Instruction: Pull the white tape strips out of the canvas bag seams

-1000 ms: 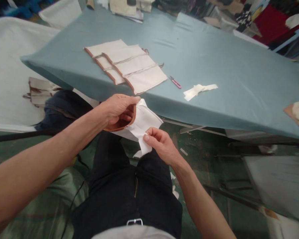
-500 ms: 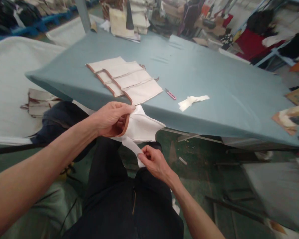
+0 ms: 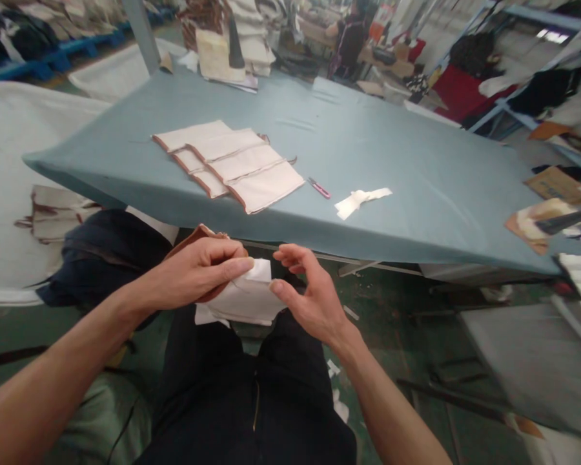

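The right hand (image 3: 310, 300) is opening (fingers spreading apart) and rising beside the white cloth piece (image 3: 244, 298), which is folding up smaller.

fabric pieces (image 3: 230, 166) on table (image 3: 416, 194) | clipper (image 3: 318, 188) right | scrap (image 3: 361, 200) farther right

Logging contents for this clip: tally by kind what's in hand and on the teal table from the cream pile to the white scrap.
Fanned cream pile (overlapping pieces, uncounted): 1
Pink snips: 1
White scrap: 1
Brown-trimmed white piece, gripped by left hand: 1
Total: 4
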`<act>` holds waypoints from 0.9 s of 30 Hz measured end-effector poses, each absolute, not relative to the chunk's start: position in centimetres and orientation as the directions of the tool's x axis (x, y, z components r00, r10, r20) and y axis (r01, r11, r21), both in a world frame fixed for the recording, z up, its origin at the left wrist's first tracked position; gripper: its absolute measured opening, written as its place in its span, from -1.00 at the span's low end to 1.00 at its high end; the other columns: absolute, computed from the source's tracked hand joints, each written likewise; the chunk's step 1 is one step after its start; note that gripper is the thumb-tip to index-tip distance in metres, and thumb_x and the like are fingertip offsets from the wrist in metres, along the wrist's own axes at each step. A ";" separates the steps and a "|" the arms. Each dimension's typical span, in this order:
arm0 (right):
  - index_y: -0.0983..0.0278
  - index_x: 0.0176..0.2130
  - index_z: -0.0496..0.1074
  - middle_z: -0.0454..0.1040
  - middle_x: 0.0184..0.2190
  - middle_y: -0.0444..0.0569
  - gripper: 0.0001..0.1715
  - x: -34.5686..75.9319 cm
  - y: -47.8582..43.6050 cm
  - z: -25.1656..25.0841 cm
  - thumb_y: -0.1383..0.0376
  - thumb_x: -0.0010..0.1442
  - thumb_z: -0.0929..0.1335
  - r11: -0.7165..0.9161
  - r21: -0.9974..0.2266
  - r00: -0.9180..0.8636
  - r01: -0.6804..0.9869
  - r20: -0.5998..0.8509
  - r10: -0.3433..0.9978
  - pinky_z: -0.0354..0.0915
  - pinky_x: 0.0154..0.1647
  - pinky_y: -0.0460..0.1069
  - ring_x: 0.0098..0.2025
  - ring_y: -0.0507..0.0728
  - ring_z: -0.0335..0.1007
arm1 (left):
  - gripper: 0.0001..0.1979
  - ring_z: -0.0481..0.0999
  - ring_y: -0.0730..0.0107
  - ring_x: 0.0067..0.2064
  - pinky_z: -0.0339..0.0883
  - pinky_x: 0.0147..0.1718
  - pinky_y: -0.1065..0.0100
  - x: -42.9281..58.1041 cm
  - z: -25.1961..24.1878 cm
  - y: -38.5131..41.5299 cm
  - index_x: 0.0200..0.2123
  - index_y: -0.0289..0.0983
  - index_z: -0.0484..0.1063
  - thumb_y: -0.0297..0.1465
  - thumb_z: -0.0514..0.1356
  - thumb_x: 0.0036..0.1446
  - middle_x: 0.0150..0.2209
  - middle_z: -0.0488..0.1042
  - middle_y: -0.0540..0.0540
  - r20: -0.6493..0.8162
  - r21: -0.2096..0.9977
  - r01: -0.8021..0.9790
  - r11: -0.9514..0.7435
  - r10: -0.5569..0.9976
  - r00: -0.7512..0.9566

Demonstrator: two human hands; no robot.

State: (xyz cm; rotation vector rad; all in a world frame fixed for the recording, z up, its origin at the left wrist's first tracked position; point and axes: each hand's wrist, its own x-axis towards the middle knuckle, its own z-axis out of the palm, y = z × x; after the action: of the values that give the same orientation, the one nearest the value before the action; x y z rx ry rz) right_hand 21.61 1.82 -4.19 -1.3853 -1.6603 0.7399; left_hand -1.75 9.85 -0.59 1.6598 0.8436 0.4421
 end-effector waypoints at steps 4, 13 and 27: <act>0.21 -0.23 0.48 0.62 -0.24 0.00 -0.74 19.8 3.6 -4.2 0.08 0.40 0.39 0.341 -0.790 -0.216 0.510 0.266 0.939 0.35 -0.04 0.05 -0.16 0.16 0.51 | -0.59 0.31 0.43 -0.46 0.19 -0.50 0.46 -1.5 -0.7 7.6 -0.46 -0.25 0.41 -0.11 0.17 0.37 -0.52 0.35 0.05 -0.010 0.881 0.394 -0.262 0.822 0.569; 0.22 -0.38 0.39 0.31 -0.54 -0.22 -0.61 19.5 2.3 -3.4 0.01 0.32 0.40 0.032 -0.869 -0.276 0.495 -0.122 0.953 0.03 -0.42 -0.03 -0.49 0.02 0.16 | -0.66 0.45 0.39 -0.42 0.25 -0.39 0.39 -1.4 -4.2 3.2 -0.38 -0.25 0.49 -0.14 0.22 0.36 -0.45 0.51 0.02 0.041 0.877 0.424 -0.225 0.915 0.401; 0.20 -0.51 0.27 0.19 -0.58 -0.19 -0.56 19.3 1.1 -4.5 0.10 0.32 0.39 -0.238 -0.912 -0.458 0.334 -0.378 0.805 -0.02 -0.52 -0.04 -0.52 0.02 0.04 | -0.81 0.61 0.20 -0.36 0.22 -0.36 0.28 -2.2 -5.9 1.1 -0.29 -0.26 0.53 -0.38 0.12 0.31 -0.39 0.62 -0.08 0.136 0.487 0.701 -0.522 0.838 0.529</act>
State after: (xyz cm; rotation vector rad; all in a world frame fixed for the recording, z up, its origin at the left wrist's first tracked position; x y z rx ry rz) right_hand 19.30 1.08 -4.55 -1.3626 -1.6512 1.7416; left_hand -2.23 1.06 -5.94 2.3984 1.2667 0.5067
